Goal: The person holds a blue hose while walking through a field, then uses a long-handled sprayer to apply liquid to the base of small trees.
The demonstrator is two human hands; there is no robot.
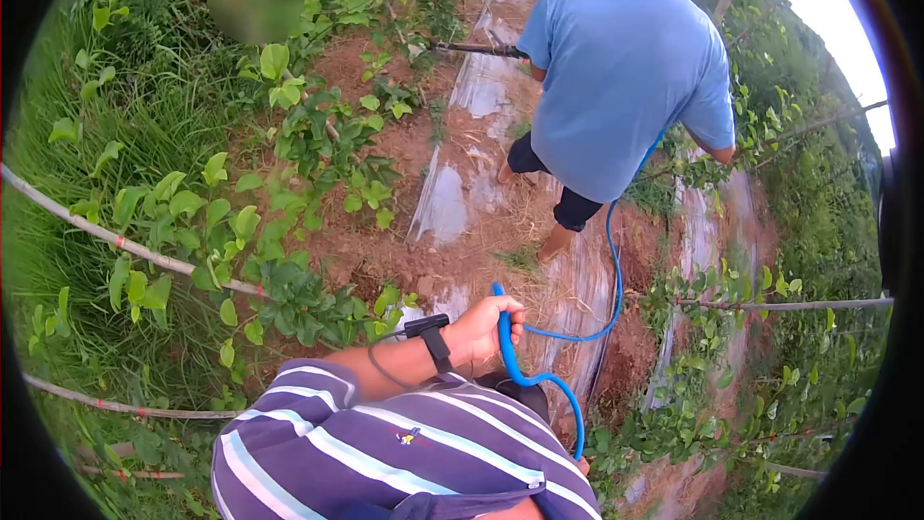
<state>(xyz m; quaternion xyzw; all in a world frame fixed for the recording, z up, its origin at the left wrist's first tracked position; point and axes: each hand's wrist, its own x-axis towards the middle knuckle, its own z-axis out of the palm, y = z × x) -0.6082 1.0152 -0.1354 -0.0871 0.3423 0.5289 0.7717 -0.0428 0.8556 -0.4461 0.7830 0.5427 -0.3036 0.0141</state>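
My left hand (pixel 489 329) is closed around a blue hose (pixel 575 406), with a short bent piece sticking up above the fist. From the fist the hose curves down toward my right side. Another stretch of blue hose runs from near the fist across the ground and up to a person ahead. Only a sliver of my right hand (pixel 583 465) shows past my striped shirt, where the hose drops out of sight; its fingers are mostly hidden. On my left wrist sits a black strapped device (pixel 433 340) with a thin cable.
A person in a blue shirt (pixel 626 67) stands ahead, back turned, holding a dark rod (pixel 476 49) out to the left. Leafy plants and thin poles (pixel 135 248) line both sides. Plastic sheeting (pixel 445 207) and dry straw cover the reddish soil between them.
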